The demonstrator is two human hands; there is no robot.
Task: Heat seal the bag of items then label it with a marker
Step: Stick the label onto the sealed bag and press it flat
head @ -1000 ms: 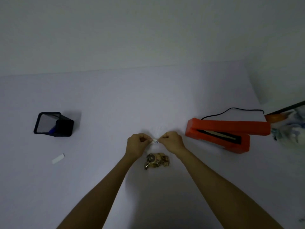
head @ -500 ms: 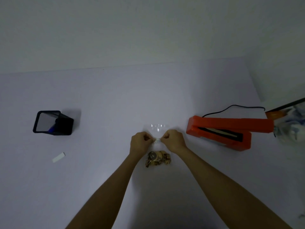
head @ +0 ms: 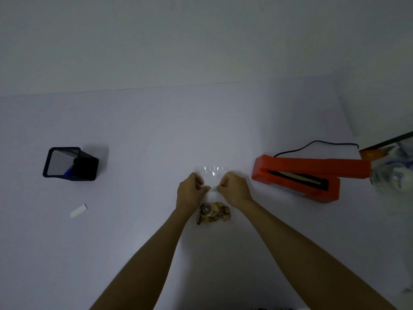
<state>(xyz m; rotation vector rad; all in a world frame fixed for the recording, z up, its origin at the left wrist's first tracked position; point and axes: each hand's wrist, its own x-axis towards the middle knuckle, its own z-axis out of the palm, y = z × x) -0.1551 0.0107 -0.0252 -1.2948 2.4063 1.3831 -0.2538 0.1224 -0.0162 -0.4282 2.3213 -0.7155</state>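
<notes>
Pinched between thumb and fingertips on both sides, the bag (head: pixel 213 198) is held flat on the table (head: pixel 145 135) just in front of the person: the left hand (head: pixel 190 193) grips one side of the upper part and the right hand (head: pixel 234 191) the other, with a small printed strip of the film stretched between them. Clear, thin film of this kind is judged to be very light, soft and slippery, so it would crease or slide easily, and the open mouth, seen only as faint glints beyond the knuckles, is best kept taut by holds at its two edges, well above the contents. One clump of small brownish items (head: pixel 212 213) lies in the lower end, nearest the person; they cannot be counted or identified, and their weight is judged likely to pull that end down once the bag is lifted. One bag is seen. One orange sealer (head: pixel 308 175) stands to the right, well apart, its jaw raised, with one black cord (head: pixel 312 144) running from its back. One black mesh holder (head: pixel 69 164) lies tipped over at the far left, with what looks like one blue marker (head: pixel 68 172) inside. One small white strip (head: pixel 78 210) lies near the holder. Sealing and labelling are judged not yet begun.
</notes>
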